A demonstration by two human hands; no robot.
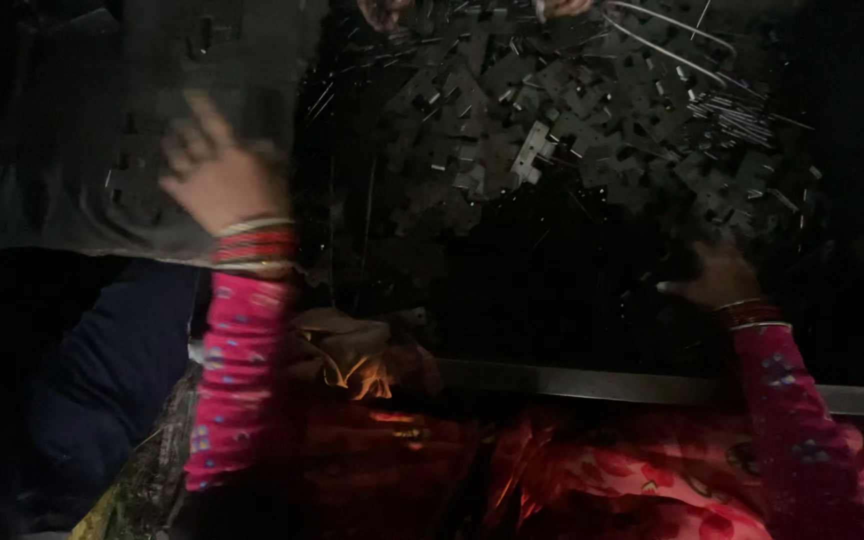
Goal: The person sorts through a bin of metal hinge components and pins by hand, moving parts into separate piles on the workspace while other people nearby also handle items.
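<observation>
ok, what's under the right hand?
The right hand rests on a heap of flat dark metal pieces and thin rods. What lies directly beneath the palm is covered and too dark to tell.

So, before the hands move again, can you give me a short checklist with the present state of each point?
1. Left hand sharp in view: not ok, blurred.
2. Left hand holding something: cannot tell.
3. Right hand on the dark flat metal pieces: ok, at the pile's edge.
4. Right hand's grip: cannot tell, too dark.
5. Thin metal rods apart from both hands: ok.
6. Another person's hands apart from them: ok, at the far edge.
</observation>
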